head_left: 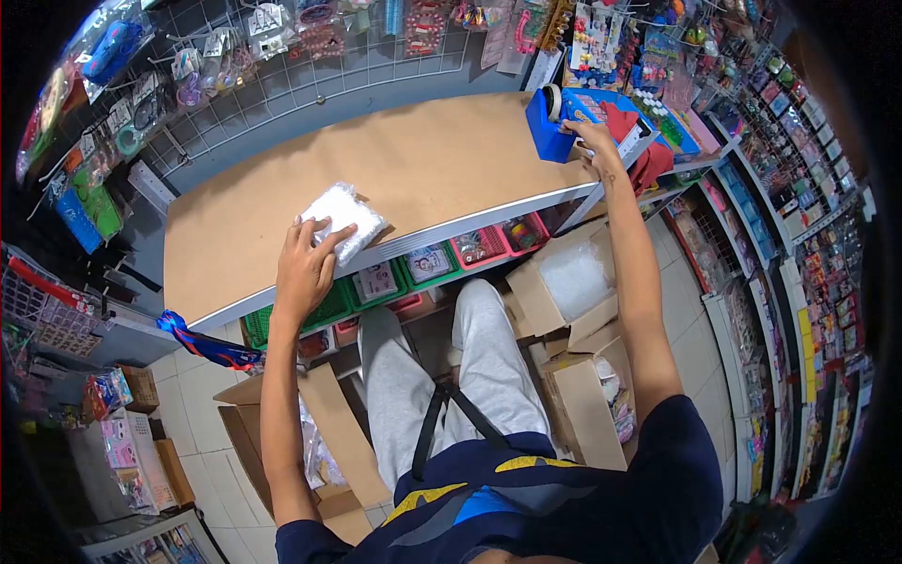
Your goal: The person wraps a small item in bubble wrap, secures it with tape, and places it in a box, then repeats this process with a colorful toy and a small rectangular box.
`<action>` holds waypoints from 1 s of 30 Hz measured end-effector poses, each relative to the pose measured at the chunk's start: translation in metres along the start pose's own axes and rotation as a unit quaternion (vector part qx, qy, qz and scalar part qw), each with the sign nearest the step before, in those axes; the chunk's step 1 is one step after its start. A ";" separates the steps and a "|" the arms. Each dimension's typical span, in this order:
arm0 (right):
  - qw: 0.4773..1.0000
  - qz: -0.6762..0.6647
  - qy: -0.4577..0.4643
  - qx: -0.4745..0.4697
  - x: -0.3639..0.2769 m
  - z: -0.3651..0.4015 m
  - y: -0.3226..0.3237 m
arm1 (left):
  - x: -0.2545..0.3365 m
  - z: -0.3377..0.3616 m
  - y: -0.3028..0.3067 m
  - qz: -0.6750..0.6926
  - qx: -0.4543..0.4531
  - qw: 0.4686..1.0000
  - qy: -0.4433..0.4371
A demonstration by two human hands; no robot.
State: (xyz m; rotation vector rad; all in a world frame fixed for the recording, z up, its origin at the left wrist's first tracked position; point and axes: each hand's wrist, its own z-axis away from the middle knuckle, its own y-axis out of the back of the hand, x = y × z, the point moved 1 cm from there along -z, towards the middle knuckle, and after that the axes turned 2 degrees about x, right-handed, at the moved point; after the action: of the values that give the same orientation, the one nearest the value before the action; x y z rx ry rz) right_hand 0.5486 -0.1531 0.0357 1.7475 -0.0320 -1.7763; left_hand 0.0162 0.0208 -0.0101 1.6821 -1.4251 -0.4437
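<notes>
My left hand holds a white, bubble-wrapped package near the front edge of a brown shelf top. Its fingers and thumb are spread over the near side of the package. What lies inside the wrap cannot be made out. At the far right end of the shelf, my right hand grips the edge of a blue tape dispenser. A roll of tape sits in the dispenser. Some fingertips of this hand are hidden.
Green baskets and pink baskets with small packets stand beneath the shelf top. Open cardboard boxes flank my legs, one holding wrapped goods. Red cloth lies beside my right hand. Hanging accessories line the wire grid behind.
</notes>
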 end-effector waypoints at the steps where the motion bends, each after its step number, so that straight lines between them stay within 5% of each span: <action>1: 1.000 -0.010 -0.025 -0.006 -0.002 0.002 0.002 | 0.000 0.000 0.000 0.001 0.000 1.000 0.001; 5: 0.994 -0.089 -0.050 -0.033 -0.004 0.006 0.004 | 0.000 0.000 0.000 -0.003 0.000 1.000 0.004; 14: 0.999 0.016 -0.007 0.040 0.002 0.018 0.007 | -0.001 0.001 -0.002 -0.003 0.002 1.000 0.006; 17: 0.999 -0.016 -0.027 -0.010 0.011 0.028 0.009 | -0.001 0.001 -0.002 -0.001 0.002 1.000 0.009; 30: 0.989 -0.122 0.087 0.018 0.032 0.041 -0.012 | 0.000 0.001 -0.002 -0.009 0.001 1.000 0.006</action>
State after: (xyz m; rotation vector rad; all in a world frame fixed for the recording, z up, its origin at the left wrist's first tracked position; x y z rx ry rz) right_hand 0.5090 -0.1750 0.0069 1.9959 0.2341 -1.7926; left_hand 0.0169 0.0208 -0.0122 1.6966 -1.4038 -0.4422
